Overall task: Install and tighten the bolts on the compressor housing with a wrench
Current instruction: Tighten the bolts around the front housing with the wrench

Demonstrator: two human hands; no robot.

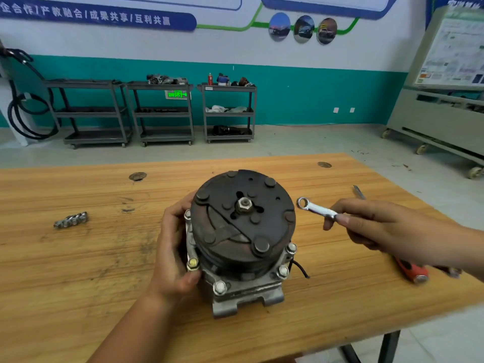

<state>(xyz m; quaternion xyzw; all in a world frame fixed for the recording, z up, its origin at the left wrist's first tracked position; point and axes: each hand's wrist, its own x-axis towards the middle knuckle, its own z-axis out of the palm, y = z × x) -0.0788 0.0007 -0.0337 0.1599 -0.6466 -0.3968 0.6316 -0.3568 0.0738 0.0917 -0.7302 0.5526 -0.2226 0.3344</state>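
Observation:
The compressor [242, 237] stands upright in the middle of the wooden table [78, 271], its dark round clutch plate facing up. Several silver bolts sit in the grey housing flange, such as one bolt [219, 287] at the front. My left hand [172, 255] wraps around the housing's left side, thumb beside a bolt. My right hand [374, 226] holds a small silver ring wrench [315, 208] in the air to the right of the compressor, its ring end pointing left and touching nothing.
A row of loose silver bolts [71, 219] lies on the table's left part. A red-handled screwdriver [411, 271] lies under my right forearm near the right edge. Grey trolleys [162, 113] stand along the far wall, a training stand [445, 100] at right.

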